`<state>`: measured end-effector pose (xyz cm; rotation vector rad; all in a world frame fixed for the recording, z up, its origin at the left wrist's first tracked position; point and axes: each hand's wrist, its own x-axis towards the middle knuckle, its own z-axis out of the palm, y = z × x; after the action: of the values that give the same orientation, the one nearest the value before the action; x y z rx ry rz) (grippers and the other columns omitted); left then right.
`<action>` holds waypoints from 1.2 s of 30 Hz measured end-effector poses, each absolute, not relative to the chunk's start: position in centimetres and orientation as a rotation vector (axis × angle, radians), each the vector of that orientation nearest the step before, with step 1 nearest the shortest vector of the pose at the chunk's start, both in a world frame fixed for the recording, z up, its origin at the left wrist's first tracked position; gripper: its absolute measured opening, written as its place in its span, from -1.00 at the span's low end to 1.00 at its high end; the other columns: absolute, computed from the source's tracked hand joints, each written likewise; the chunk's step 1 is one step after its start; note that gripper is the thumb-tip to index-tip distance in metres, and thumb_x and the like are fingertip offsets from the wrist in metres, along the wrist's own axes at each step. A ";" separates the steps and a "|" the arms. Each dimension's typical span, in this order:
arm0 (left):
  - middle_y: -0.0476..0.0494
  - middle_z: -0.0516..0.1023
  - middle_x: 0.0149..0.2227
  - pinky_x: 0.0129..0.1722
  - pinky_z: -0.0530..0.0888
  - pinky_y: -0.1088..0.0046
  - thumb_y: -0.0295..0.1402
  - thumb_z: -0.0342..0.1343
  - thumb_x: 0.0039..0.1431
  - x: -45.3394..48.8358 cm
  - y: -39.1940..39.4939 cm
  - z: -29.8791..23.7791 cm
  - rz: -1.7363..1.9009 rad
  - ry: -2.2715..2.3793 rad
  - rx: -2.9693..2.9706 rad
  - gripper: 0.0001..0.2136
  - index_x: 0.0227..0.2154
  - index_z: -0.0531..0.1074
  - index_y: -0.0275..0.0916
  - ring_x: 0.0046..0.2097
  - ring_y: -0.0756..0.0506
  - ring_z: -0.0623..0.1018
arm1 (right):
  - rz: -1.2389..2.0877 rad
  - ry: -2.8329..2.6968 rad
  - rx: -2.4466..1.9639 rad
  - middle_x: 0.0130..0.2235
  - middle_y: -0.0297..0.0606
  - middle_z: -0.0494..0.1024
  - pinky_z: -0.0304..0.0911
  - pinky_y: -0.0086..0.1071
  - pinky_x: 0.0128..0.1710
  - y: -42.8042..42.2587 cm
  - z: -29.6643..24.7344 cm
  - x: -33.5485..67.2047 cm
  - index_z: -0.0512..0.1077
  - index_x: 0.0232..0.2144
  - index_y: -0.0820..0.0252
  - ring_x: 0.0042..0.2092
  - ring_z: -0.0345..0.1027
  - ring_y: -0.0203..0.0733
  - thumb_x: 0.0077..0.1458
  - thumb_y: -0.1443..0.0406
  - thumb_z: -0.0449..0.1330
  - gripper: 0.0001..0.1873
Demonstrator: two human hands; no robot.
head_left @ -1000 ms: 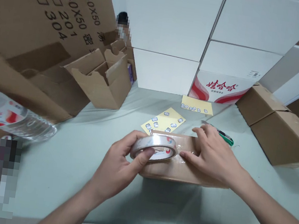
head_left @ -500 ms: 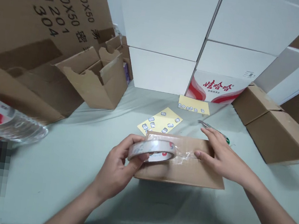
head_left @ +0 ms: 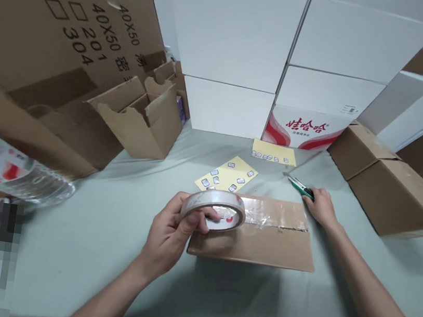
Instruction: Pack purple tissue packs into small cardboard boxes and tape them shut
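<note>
My left hand (head_left: 171, 223) grips a roll of clear tape (head_left: 214, 210) upright, just above the near left part of a flat brown cardboard box (head_left: 261, 249). A strip of clear tape (head_left: 274, 214) lies across the box's top, wrinkled toward the left. My right hand (head_left: 320, 207) is beyond the box's far right corner, with its fingers closed around the end of a green utility knife (head_left: 300, 187). The knife's metal tip points left.
Two yellow sheets with small labels (head_left: 227, 175) lie behind the box on a pale green table cover (head_left: 75, 260). An open carton (head_left: 141, 122) and a large clear roll (head_left: 8, 172) stand at left. White cartons (head_left: 236, 41) and brown boxes (head_left: 392, 189) stand behind and right.
My right hand has left the box top and moved to the far right, onto the knife. My left hand has raised the tape roll slightly, and the strip on the box shows more.
</note>
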<state>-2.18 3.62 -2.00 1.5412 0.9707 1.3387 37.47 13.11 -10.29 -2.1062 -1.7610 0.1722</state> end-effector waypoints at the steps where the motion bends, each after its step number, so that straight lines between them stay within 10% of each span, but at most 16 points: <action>1: -0.23 0.65 -0.35 -0.27 0.54 0.41 0.06 0.09 0.28 -2.0 3.6 -2.3 1.369 0.976 1.512 -0.57 -0.45 0.42 -0.24 -0.28 -0.15 0.63 | 0.162 -1.751 -2.087 0.01 -0.01 0.51 0.34 -0.03 0.08 12.5 -9.6 37.4 0.46 -0.02 0.27 0.05 0.41 0.03 0.28 0.22 0.20 -0.70; 9: -0.14 0.61 -0.40 -0.22 0.54 0.38 0.01 0.12 0.29 -1.0 3.1 -3.8 1.550 0.937 1.422 -0.62 -0.43 0.40 -0.23 -0.26 -0.15 0.63 | 0.127 -1.944 -1.612 -0.10 -0.18 0.57 0.42 -0.26 -0.23 -1.6 0.5 32.6 0.41 -0.02 -0.01 -0.15 0.51 -0.02 0.24 0.08 0.19 -0.70; 19: -0.06 0.54 -0.49 -0.36 0.52 0.47 -0.03 0.05 0.36 0.1 3.2 -4.2 1.750 0.928 1.517 -0.62 -0.45 0.35 -0.22 -0.37 -0.07 0.60 | 0.118 -2.144 -1.433 -0.27 -0.24 0.50 0.39 -0.46 -0.53 -5.2 0.5 25.5 0.33 0.07 0.14 -0.42 0.51 -0.26 0.35 0.28 0.08 -0.73; 30: 0.10 0.27 -0.58 -0.29 0.51 0.39 0.25 -0.02 0.18 -4.1 7.1 -3.1 1.787 1.216 0.991 -0.49 -0.46 0.16 -0.14 -0.46 -0.03 0.48 | -0.077 -1.800 -1.571 -0.13 -0.18 0.54 0.37 -0.29 -0.17 -2.3 -1.4 30.8 0.43 -0.07 0.07 -0.13 0.48 -0.08 0.25 0.07 0.18 -0.70; 36: 0.08 0.34 -0.67 -0.54 0.33 0.44 0.20 0.17 0.01 -11.1 8.1 -6.7 1.259 1.557 1.178 -0.49 -0.45 0.41 -0.24 -0.61 -0.03 0.38 | -0.134 -1.623 -1.838 -0.25 -0.04 0.46 0.31 0.01 -0.11 5.3 -10.1 38.4 0.46 -0.17 0.19 -0.13 0.39 0.17 0.16 -0.16 0.01 -0.42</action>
<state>-11.09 8.15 -6.68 1.1776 1.5569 1.2591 38.41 5.32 -10.14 -1.8381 -1.6228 -0.1344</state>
